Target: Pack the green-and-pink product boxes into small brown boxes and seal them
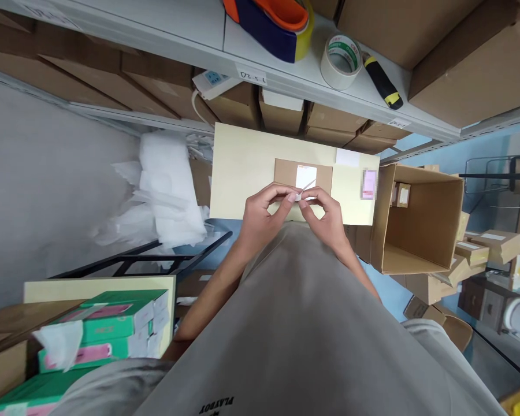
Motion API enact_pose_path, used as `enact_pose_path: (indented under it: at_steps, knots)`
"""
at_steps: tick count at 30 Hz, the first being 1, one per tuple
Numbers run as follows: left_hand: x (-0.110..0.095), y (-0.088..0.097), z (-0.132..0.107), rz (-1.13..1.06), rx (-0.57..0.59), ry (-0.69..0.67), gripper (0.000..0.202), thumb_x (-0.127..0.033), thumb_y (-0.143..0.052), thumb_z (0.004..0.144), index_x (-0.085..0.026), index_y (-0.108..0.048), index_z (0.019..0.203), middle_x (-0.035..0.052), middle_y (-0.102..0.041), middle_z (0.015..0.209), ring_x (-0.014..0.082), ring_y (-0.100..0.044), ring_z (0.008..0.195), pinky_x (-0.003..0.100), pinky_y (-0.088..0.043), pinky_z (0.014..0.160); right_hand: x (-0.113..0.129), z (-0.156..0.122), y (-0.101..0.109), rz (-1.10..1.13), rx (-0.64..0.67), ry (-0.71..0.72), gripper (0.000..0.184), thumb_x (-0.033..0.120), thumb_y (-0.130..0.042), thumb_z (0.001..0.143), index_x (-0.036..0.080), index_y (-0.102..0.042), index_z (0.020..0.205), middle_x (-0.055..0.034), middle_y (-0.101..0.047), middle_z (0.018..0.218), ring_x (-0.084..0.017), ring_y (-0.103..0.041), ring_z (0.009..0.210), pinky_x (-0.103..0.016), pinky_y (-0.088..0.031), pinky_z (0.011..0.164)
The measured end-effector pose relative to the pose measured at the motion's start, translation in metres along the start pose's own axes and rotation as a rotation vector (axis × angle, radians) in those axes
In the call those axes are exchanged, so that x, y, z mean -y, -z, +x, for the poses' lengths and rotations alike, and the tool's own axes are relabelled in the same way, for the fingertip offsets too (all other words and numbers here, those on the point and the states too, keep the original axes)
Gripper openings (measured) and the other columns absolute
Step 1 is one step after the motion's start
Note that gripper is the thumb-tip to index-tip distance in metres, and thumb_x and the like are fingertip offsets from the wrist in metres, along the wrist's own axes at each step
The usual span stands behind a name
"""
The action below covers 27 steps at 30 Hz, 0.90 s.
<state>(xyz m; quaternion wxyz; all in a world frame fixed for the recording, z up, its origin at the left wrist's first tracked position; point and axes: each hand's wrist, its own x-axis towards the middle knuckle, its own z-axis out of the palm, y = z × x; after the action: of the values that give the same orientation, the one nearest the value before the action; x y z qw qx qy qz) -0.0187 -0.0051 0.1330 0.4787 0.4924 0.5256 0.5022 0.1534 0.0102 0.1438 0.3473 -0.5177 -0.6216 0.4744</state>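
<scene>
The left hand (263, 218) and the right hand (326, 218) are meeting at the centre of the view, and the thumb and forefinger of each are pinching a small white paper slip (302, 195) between them while the other fingers are curling inward. The slip is hovering just at the 6 o'clock edge of a small brown box (286, 172), which is carrying a white label (307, 175) and lying on a pale yellow board (242, 167). At 3 o'clock of the hands an open cardboard carton (420, 242) is lying on its side. At 12 o'clock, on the grey shelf (190, 26), a tape roll (341, 60) is sitting just beside a yellow-and-black knife (383, 82). White foam sheets (167, 185) are piling up at 9 o'clock, and green tissue boxes (112, 329) are stacking at 8 o'clock.
</scene>
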Motion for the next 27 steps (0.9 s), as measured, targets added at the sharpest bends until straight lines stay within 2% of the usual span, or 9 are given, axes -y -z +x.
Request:
enact_pose_path:
  at_steps: [4,7,14,19,27]
  knots:
    - [0.000,0.002,-0.002,0.023,0.000,-0.024,0.037,-0.060,-0.071,0.108,-0.024,-0.080,0.102,0.0077,-0.085,0.110,0.0225,-0.083,0.106,0.039,-0.069,0.099,0.000,0.001,-0.003,0.016,-0.005,-0.021,0.026,0.054,-0.075,0.105,0.028,-0.074,0.099,-0.0027,-0.078,0.102,-0.020,-0.075,0.097,-0.041,-0.069,0.096]
    - [0.000,0.003,-0.003,0.023,0.004,-0.031,0.036,-0.058,-0.070,0.109,-0.024,-0.080,0.103,0.0081,-0.085,0.112,0.0223,-0.082,0.107,0.039,-0.069,0.100,0.000,0.002,-0.003,0.024,-0.002,-0.011,0.025,0.052,-0.072,0.107,0.028,-0.073,0.098,-0.0023,-0.078,0.101,-0.019,-0.075,0.096,-0.040,-0.068,0.095]
    - [0.008,0.010,-0.005,-0.050,-0.011,0.039,0.036,-0.058,-0.072,0.107,-0.024,-0.079,0.100,0.0090,-0.085,0.113,0.0241,-0.082,0.109,0.039,-0.068,0.099,-0.002,0.003,-0.005,0.016,0.026,-0.020,0.025,0.049,-0.071,0.106,0.027,-0.071,0.094,-0.0021,-0.077,0.099,-0.019,-0.074,0.096,-0.039,-0.068,0.094]
    - [0.022,0.012,-0.003,-0.151,-0.127,0.133,0.036,-0.058,-0.076,0.102,-0.023,-0.078,0.097,0.0088,-0.085,0.108,0.0246,-0.080,0.104,0.039,-0.068,0.094,-0.005,0.003,-0.001,0.004,0.031,-0.049,0.023,0.047,-0.070,0.104,0.027,-0.070,0.092,-0.0017,-0.076,0.097,-0.019,-0.072,0.093,-0.037,-0.067,0.092]
    - [0.059,0.021,0.005,-0.500,-0.405,0.335,0.037,-0.050,-0.094,0.085,-0.021,-0.071,0.086,0.0046,-0.077,0.092,0.0192,-0.076,0.089,0.030,-0.065,0.082,-0.023,0.001,0.009,-0.022,0.033,-0.135,0.021,0.046,-0.071,0.102,0.027,-0.069,0.093,-0.0011,-0.075,0.098,-0.020,-0.071,0.095,-0.038,-0.064,0.095]
